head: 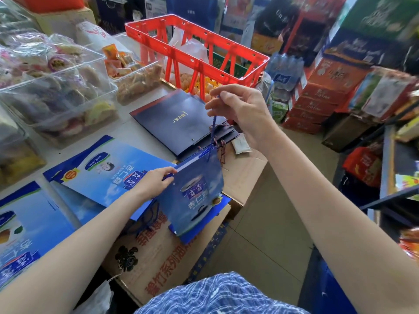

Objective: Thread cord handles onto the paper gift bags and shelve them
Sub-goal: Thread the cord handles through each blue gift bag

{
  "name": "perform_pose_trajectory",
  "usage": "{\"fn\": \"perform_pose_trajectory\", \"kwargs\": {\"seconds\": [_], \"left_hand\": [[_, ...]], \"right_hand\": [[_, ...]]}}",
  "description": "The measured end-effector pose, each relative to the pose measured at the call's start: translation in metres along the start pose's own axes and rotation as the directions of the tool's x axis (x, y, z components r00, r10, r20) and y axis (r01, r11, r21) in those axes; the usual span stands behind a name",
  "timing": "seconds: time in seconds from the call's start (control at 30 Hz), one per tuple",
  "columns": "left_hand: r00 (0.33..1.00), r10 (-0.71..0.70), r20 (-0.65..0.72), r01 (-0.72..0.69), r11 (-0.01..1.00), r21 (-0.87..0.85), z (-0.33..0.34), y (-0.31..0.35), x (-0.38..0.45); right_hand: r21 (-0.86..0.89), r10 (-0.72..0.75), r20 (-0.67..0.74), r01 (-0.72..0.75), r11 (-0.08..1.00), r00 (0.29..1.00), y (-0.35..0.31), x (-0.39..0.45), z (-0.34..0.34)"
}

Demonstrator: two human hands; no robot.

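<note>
My left hand (155, 181) grips the top edge of a blue paper gift bag (197, 196), which is lifted and bent over a cardboard box. My right hand (238, 109) is raised above it and pinches a dark blue cord (212, 130) pulled taut upward from the bag's top edge. More loose cords (221, 150) lie beside the bag. Flat blue bags (108, 171) lie on the counter to the left. A stack of dark navy bags (179, 123) lies behind.
A red plastic crate (195, 48) stands on the counter at the back. Clear tubs of snacks (56, 87) fill the left side. A cardboard box (158, 252) sits below the bag. Stacked cartons (322, 96) and shelves (390, 168) crowd the right; tiled floor (267, 234) lies between.
</note>
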State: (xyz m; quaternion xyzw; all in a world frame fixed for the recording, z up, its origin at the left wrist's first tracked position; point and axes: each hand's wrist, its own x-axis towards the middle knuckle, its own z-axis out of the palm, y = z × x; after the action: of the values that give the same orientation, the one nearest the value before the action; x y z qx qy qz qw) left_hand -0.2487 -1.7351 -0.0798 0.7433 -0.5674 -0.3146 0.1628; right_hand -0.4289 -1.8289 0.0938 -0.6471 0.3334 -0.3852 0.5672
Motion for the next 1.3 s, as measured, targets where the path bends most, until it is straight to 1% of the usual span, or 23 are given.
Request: {"fn": "perform_pose_trajectory", "kwargs": {"seconds": [0.03,0.07,0.1,0.2,0.23,0.27,0.33,0.37,0.4,0.47,0.53,0.63,0.7,0.8,0.9,0.97,1.17,1.3], "left_hand": [[0.999,0.013,0.029,-0.014,1.0,0.021,0.0,0.001,-0.001],[0.999,0.024,0.036,-0.025,0.999,0.039,0.0,0.001,-0.002],[0.999,0.03,0.016,-0.031,0.998,0.045,0.0,0.0,-0.003],[0.989,0.046,-0.14,-0.045,0.999,0.015,-0.003,0.0,-0.008],[0.983,0.046,-0.178,-0.047,0.999,-0.001,-0.005,0.002,-0.01],[0.979,0.049,-0.198,-0.053,0.999,-0.013,-0.007,0.005,-0.011],[0.975,0.049,-0.215,-0.063,0.996,-0.059,-0.011,0.01,-0.015],[0.975,0.044,-0.217,-0.067,0.993,-0.097,-0.015,0.013,-0.017],[0.976,0.044,-0.215,-0.073,0.989,-0.131,-0.018,0.016,-0.019],[0.979,0.034,-0.2,-0.07,0.983,-0.171,-0.022,0.02,-0.024],[0.984,0.0,-0.18,-0.037,0.978,-0.203,-0.022,0.02,-0.029],[0.986,-0.057,-0.155,0.013,0.962,-0.274,-0.019,0.019,-0.033],[0.989,-0.064,-0.136,0.022,0.957,-0.289,-0.018,0.023,-0.035],[0.988,-0.036,-0.153,-0.013,0.953,-0.303,-0.018,0.032,-0.037],[0.986,-0.019,-0.165,-0.043,0.931,-0.363,-0.017,0.036,-0.037],[0.985,-0.004,-0.17,-0.059,0.929,-0.366,-0.016,0.036,-0.036],[0.978,-0.007,-0.207,-0.075,0.92,-0.384,-0.015,0.034,-0.034],[0.975,0.015,-0.222,-0.098,0.925,-0.366,-0.014,0.034,-0.035]], "right_hand": [[0.014,0.008,0.034,-0.008,1.0,0.999,0.0,-0.001,0.002],[-0.007,0.018,0.069,-0.018,1.0,0.997,0.003,-0.003,0.005],[-0.051,0.033,0.102,-0.028,0.998,0.994,0.009,-0.006,0.009],[-0.198,0.097,0.15,-0.066,0.978,0.984,0.036,-0.018,0.019],[-0.277,0.095,0.153,-0.05,0.96,0.984,0.047,-0.022,0.02],[-0.394,0.075,0.161,-0.005,0.919,0.984,0.059,-0.025,0.02],[-0.641,0.058,0.216,0.097,0.761,0.975,0.081,-0.03,0.019],[-0.709,0.087,0.243,0.115,0.696,0.966,0.089,-0.033,0.019],[-0.744,0.126,0.261,0.116,0.658,0.957,0.095,-0.036,0.019],[-0.763,0.177,0.296,0.121,0.635,0.939,0.102,-0.041,0.02],[-0.752,0.203,0.311,0.11,0.65,0.928,0.106,-0.045,0.022],[-0.694,0.218,0.269,0.032,0.719,0.938,0.108,-0.052,0.024],[-0.681,0.201,0.255,0.029,0.731,0.946,0.109,-0.055,0.025],[-0.652,0.159,0.222,0.026,0.757,0.962,0.11,-0.057,0.027],[-0.594,0.152,0.145,-0.037,0.803,0.978,0.112,-0.06,0.028],[-0.566,0.148,0.1,-0.066,0.822,0.984,0.113,-0.061,0.027],[-0.64,0.158,0.058,-0.085,0.764,0.986,0.115,-0.063,0.019],[-0.668,0.174,0.063,-0.088,0.738,0.983,0.115,-0.064,0.021]]}}
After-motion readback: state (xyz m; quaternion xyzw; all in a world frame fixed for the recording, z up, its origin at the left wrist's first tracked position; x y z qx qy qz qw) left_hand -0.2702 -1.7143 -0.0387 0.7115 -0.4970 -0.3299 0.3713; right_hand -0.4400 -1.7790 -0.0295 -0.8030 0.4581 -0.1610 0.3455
